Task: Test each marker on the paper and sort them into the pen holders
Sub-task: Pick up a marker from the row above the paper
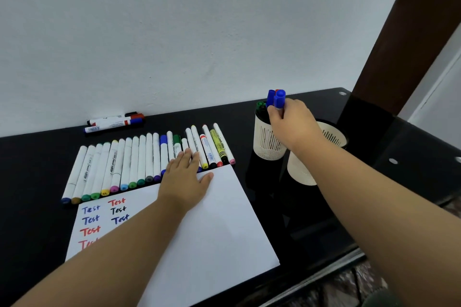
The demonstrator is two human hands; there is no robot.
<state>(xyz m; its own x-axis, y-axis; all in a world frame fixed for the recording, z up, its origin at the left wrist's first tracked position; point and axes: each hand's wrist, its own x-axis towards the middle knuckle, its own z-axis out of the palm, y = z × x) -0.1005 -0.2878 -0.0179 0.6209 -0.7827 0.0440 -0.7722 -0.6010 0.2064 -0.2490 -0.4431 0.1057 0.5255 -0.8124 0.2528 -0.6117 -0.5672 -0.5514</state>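
A glossy black table [37, 157] fills the lower half, its surface mirror-like, with round silver fittings [393, 161] set near the right end. Behind it rises a plain white wall [174, 32] — bare and evenly lit. A dark brown wooden post [409, 32] slants up at the right.

Black table [37, 169] bears markers [139, 157], paper [224, 219], holders [267, 142].

A blue-capped marker [279, 99] is standing upright in the nearer cream pen holder [265, 142]; white markers [139, 159] are lying in a row above the paper [224, 219], which is bearing coloured "Test" words.
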